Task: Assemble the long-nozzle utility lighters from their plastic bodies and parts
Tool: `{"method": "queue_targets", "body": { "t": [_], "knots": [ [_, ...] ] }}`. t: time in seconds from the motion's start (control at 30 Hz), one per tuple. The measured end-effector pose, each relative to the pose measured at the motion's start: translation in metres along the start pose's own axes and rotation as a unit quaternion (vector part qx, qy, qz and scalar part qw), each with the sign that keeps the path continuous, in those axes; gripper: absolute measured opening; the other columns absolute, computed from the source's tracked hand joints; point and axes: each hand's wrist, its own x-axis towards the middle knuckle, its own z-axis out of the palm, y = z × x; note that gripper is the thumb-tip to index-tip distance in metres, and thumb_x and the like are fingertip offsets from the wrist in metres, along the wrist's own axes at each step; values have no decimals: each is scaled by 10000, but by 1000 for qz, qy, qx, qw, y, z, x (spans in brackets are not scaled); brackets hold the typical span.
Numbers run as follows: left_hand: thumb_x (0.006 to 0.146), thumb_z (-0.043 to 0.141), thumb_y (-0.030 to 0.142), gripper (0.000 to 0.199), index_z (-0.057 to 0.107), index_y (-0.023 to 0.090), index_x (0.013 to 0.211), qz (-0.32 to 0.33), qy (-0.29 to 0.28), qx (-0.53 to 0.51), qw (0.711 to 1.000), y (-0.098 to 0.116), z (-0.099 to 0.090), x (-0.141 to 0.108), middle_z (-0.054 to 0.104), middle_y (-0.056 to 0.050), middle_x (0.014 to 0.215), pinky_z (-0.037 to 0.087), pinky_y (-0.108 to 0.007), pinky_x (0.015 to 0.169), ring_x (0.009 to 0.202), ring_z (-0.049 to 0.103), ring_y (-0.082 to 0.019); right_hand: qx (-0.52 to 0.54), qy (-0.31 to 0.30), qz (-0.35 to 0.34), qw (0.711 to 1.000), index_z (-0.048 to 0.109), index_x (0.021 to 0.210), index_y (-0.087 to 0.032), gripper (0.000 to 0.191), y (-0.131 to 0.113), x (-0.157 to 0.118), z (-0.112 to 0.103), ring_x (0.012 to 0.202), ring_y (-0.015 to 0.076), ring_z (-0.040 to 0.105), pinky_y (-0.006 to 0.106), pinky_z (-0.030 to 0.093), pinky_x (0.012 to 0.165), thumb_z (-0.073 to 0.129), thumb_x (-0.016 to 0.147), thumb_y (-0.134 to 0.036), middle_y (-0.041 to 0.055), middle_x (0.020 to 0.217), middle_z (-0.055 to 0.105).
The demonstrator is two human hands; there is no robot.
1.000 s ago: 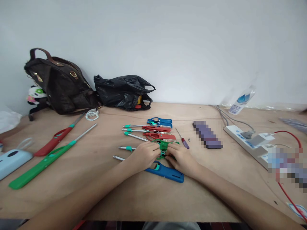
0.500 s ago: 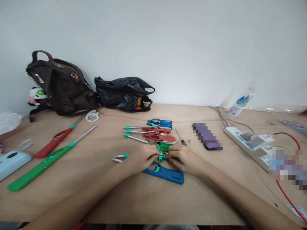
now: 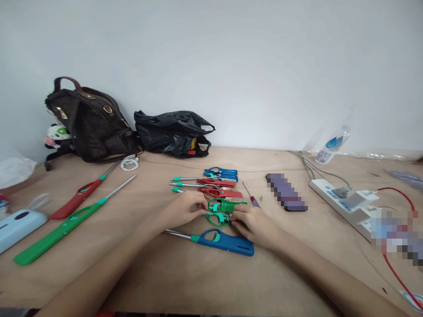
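Observation:
An opened green lighter (image 3: 218,218), its inner parts and thin wires showing, lies between my two hands. My left hand (image 3: 185,210) is closed at its left end, fingertips pinched there and hiding part of it. Fingers curled, my right hand (image 3: 253,220) grips the lighter's right end and covers that part of the handle. Just beyond lies another green casing piece (image 3: 231,204). Nearer to me rests a closed blue lighter (image 3: 226,242) with a metal tube. Opened red lighters (image 3: 224,193) and blue casing pieces (image 3: 228,172) are lined up behind.
A screwdriver (image 3: 251,196) and tiny screws (image 3: 261,198) lie right of the row. Farther right are a phone (image 3: 286,192), a power strip (image 3: 340,207) and a bottle (image 3: 332,144). Leftward are a long green lighter (image 3: 62,231), a red lighter (image 3: 77,198), a backpack (image 3: 95,123) and a black bag (image 3: 172,134).
My left hand has shifted left along the green lighter, uncovering its middle and the blue lighter's tube. My right hand stays at the right end. The view has tilted slightly.

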Motion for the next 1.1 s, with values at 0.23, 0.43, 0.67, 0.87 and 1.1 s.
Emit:
{"method": "queue_targets", "body": {
  "t": [0.23, 0.43, 0.67, 0.87, 1.1],
  "knots": [
    [779, 557, 45, 134, 622, 160, 757, 11, -37, 20, 999, -5, 2, -1, 635, -13, 819, 415, -208, 674, 767, 582, -145, -11, 7, -4, 1000, 636, 880, -182, 145, 0, 0, 2, 869, 194, 606, 299, 477, 737, 505, 890, -121, 69, 934, 640],
    [751, 527, -5, 186, 614, 158, 763, 1, -43, 30, 999, -12, 7, -3, 623, -13, 805, 402, -205, 661, 751, 572, -145, -18, -7, 0, 1000, 635, 875, -172, 163, -1, 0, 1, 869, 195, 600, 301, 470, 735, 479, 905, -135, 78, 937, 640],
    [783, 484, 11, 186, 580, 156, 719, 17, -54, 30, 998, -6, 8, 0, 608, -22, 820, 401, -218, 688, 772, 565, -151, -40, -41, 11, 998, 625, 846, -157, 183, -4, 1, -4, 825, 187, 600, 286, 456, 699, 458, 920, -157, 76, 933, 640],
    [791, 445, 27, 201, 558, 153, 682, 14, -69, 81, 994, -6, 12, 0, 580, -40, 824, 405, -232, 671, 763, 555, -160, -50, -45, 8, 998, 626, 842, -157, 177, -5, 1, -4, 793, 186, 602, 283, 442, 661, 464, 913, -157, 69, 911, 639],
    [792, 419, 8, 256, 628, 154, 815, 28, -76, 148, 986, -9, 16, -1, 603, -62, 909, 446, -258, 740, 852, 571, -183, -55, -42, 3, 998, 631, 830, -161, 186, -6, 0, -4, 766, 177, 605, 275, 424, 634, 464, 913, -164, 64, 896, 642]
  ]
}}
